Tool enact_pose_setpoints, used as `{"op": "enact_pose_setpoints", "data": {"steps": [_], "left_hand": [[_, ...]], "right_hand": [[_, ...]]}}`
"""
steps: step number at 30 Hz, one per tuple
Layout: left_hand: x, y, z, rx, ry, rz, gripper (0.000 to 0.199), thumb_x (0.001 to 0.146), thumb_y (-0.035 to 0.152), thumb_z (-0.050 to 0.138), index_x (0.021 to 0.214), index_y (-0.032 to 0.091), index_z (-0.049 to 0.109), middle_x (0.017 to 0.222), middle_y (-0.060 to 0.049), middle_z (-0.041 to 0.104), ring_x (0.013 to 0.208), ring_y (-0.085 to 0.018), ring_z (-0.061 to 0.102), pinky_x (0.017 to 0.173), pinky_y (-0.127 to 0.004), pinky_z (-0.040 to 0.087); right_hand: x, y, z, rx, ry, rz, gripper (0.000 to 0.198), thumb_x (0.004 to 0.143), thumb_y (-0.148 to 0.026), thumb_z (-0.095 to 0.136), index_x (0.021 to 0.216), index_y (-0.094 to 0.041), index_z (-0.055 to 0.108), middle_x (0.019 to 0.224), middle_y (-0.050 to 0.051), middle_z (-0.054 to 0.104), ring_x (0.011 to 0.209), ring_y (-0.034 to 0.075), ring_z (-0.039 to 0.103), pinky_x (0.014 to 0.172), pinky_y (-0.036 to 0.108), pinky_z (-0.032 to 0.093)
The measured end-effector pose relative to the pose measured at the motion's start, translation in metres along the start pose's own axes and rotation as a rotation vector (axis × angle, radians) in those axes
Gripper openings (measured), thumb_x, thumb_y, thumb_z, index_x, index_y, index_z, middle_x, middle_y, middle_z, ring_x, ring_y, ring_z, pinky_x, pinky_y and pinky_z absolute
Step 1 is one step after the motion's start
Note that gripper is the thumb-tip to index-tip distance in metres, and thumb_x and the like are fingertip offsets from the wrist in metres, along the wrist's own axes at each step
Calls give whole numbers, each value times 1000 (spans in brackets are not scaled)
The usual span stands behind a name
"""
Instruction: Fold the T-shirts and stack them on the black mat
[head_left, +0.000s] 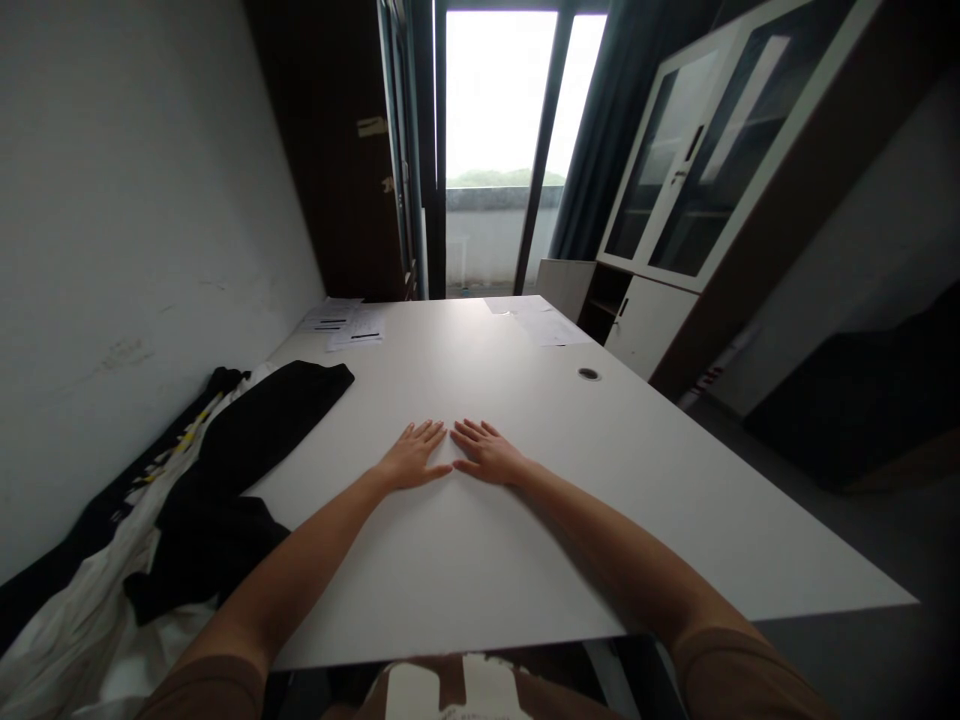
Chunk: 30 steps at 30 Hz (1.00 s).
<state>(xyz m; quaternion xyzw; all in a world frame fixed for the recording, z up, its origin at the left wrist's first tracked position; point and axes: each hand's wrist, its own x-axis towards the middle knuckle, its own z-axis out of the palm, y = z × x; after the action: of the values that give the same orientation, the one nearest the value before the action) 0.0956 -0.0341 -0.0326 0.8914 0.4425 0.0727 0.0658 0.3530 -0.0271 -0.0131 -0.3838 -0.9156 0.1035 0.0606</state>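
Both of my hands lie palm down on a white table (480, 570), near its middle. My left hand (414, 456) is flat with its fingers spread and holds nothing. Beside it my right hand (486, 452) also rests flat, fingers apart, with nothing in it. The thumb tips and index fingers of the two hands nearly meet. Closest to my left arm is a heap of black clothing (225, 470) along the table's left side.
White and dark garments (82, 610) lie against the left wall. Papers with pens (356, 328) sit at the far left, more sheets (551, 328) at the far right. A round cable hole (589, 374) is near the right edge. A glass-door cabinet (686, 150) stands beyond.
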Motion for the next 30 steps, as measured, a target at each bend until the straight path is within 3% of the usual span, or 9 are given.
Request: {"op": "enact_pose_setpoints", "data": {"steps": [11,30], "left_hand": [[0,-1,0,-5,40,37,91,95,77,37,163,18,26,169,-11,22,157,-26,20,127,-46,13],[-1,0,-2,-21,42,60,90,95,76,40,164,19,26,169,-11,22,157,-28,19,127,-50,15]], "right_hand": [[2,3,7,30,67,-93,81,101,-67,37,163,-15,28,167,14,24,155,27,22,127,46,18],[2,3,6,10,23,-96,89,99,-74,35,165,-16,22,168,14,19,157,28,16,128,50,13]]}}
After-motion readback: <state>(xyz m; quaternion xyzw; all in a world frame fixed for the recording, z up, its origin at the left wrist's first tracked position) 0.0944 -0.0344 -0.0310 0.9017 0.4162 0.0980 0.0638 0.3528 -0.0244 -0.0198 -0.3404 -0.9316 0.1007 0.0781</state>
